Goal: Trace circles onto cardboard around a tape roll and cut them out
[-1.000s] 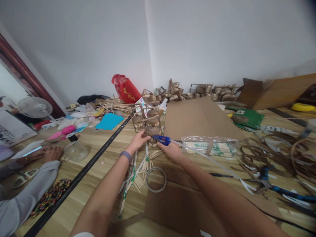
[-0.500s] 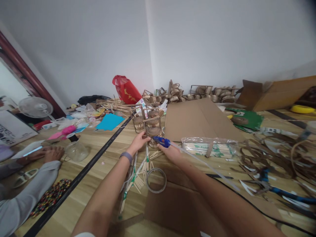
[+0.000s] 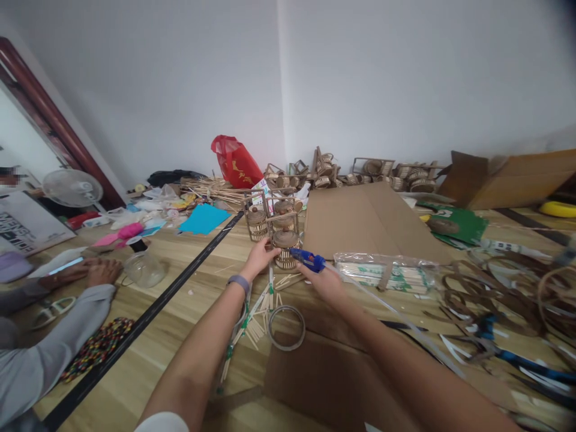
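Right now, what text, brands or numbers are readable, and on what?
None reads surely; too blurred or small:
White box: large letters
Red bag: gold characters
Clear stick pack: green print
Green packaging: white marks
White tube: dark marks
Blue glue gun: orange mark

The person's left hand (image 3: 261, 257) and right hand (image 3: 327, 282) are bare. A flat, grey-purple wristband (image 3: 239, 282) circles the left forearm (image 3: 198, 348), which is uncovered down to a rounded white sleeve edge (image 3: 164, 422) at the near side. The right forearm (image 3: 396, 354) is bare as far as it shows.
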Demonstrator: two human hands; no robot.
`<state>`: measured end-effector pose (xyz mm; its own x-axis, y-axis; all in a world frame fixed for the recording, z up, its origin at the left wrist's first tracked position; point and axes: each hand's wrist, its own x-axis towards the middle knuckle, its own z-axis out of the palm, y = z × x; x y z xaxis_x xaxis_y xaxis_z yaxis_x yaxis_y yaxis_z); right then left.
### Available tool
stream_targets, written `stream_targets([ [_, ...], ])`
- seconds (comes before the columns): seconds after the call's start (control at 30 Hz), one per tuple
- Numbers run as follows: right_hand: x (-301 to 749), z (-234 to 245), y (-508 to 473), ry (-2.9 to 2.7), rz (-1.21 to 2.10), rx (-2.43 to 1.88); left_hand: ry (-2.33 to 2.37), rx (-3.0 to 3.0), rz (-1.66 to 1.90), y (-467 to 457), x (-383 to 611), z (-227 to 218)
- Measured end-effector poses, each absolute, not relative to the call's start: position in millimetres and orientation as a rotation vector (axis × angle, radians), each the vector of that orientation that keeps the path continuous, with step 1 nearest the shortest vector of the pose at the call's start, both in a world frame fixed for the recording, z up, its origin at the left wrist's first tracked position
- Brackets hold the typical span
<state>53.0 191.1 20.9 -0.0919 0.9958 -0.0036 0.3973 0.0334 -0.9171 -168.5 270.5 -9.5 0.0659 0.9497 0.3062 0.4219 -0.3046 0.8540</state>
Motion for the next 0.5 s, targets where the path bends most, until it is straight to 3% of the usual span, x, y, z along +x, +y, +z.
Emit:
stream_targets([
  [0.5, 159.8, 32.3, 166.5, -1.006, 1.874, -1.343, 1.408, 1.761, 1.236, 263.9, -164.1, -4.7],
])
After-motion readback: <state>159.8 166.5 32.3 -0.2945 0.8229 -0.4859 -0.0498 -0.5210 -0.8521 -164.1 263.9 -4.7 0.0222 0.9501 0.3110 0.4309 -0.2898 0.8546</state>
